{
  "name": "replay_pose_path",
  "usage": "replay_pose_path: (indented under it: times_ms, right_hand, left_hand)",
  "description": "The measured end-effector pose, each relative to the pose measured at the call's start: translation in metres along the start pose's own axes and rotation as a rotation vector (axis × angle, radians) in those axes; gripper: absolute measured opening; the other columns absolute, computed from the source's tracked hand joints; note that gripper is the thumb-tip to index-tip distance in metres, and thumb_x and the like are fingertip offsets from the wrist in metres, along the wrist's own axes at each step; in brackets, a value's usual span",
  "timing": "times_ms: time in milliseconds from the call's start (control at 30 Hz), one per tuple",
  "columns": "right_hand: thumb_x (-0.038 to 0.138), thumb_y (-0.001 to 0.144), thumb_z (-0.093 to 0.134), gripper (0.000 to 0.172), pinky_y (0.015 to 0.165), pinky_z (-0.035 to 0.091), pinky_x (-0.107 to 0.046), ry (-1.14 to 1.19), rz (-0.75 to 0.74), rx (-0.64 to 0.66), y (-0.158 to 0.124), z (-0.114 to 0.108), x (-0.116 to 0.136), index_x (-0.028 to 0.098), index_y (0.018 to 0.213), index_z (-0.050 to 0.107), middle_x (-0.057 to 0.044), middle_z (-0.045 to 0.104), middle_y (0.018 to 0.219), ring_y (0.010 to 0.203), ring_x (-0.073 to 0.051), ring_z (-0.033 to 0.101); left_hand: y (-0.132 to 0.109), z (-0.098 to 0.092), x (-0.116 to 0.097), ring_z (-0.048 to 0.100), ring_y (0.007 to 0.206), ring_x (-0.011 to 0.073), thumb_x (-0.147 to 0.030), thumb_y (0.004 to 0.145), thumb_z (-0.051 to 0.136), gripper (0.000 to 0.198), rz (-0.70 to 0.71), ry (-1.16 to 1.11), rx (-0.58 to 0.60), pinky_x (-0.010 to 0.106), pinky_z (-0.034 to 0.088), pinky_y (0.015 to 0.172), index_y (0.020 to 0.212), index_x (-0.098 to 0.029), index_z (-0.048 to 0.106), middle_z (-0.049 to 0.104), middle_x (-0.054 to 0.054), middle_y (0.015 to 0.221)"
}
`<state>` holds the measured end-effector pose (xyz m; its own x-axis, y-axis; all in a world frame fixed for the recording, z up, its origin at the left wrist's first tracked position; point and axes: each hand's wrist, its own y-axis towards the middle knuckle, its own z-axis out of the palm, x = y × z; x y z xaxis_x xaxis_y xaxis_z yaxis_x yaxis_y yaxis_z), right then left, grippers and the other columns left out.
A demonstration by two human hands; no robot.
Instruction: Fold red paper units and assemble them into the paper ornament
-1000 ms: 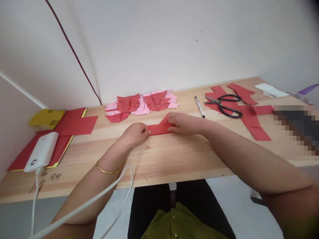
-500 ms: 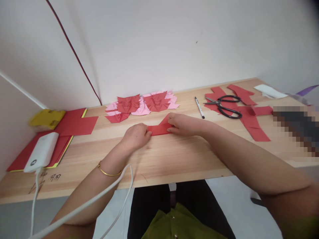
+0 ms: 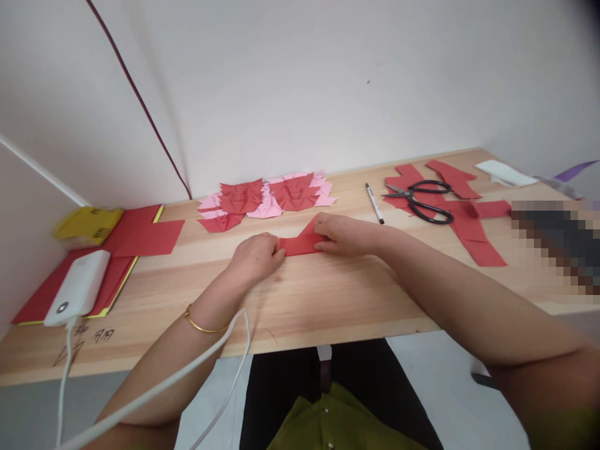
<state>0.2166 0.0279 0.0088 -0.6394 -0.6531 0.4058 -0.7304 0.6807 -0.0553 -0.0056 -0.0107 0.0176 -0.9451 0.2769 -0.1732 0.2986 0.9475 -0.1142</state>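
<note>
A folded red paper lies near the middle of the wooden table, with a slanted flap rising toward its right end. My left hand has its fingers closed on the left end of the paper. At the right end, my right hand pinches the paper beside the slanted flap. Behind my hands stand folded red pieces and pink pieces in rows. The parts of the paper under my fingers are hidden.
Black-handled scissors rest on red paper scraps at the right. A pen lies left of them. At the left are red sheets, a yellow packet and a white power bank with a cable.
</note>
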Motion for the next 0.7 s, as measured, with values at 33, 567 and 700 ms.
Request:
replay_pose_path:
  times_ms: [33, 567, 700]
  right_hand:
    - [0.027, 0.081, 0.052, 0.014, 0.070, 0.039, -0.031, 0.006, -0.003, 0.000, 0.000, 0.000, 0.000, 0.015, 0.079, 0.059, -0.010, 0.056, 0.095, 0.077, -0.019, 0.052]
    - [0.026, 0.078, 0.057, 0.037, 0.073, 0.040, -0.030, 0.103, 0.024, -0.057, -0.002, 0.001, -0.003, 0.019, 0.113, 0.051, -0.010, 0.055, 0.109, 0.089, -0.021, 0.054]
    - [0.028, 0.078, 0.056, 0.028, 0.069, 0.039, -0.029, 0.107, 0.039, -0.043, -0.003, 0.000, -0.002, 0.019, 0.104, 0.055, -0.009, 0.056, 0.104, 0.084, -0.020, 0.054]
  left_hand:
    - [0.000, 0.000, 0.000, 0.051, 0.067, 0.0167, -0.035, 0.081, 0.045, 0.026, 0.003, 0.002, -0.001, 0.028, 0.032, 0.057, 0.068, -0.017, 0.057, 0.059, 0.006, 0.075]
    - [0.002, 0.014, -0.002, 0.048, 0.088, 0.0196, -0.012, 0.086, 0.040, 0.038, 0.500, 0.080, -0.147, 0.033, 0.038, 0.080, 0.119, -0.025, 0.053, 0.055, 0.007, 0.096]
    - [0.003, 0.013, -0.003, 0.046, 0.083, 0.0181, -0.013, 0.085, 0.042, 0.043, 0.556, 0.097, -0.072, 0.031, 0.035, 0.075, 0.122, -0.033, 0.055, 0.054, 0.004, 0.091]
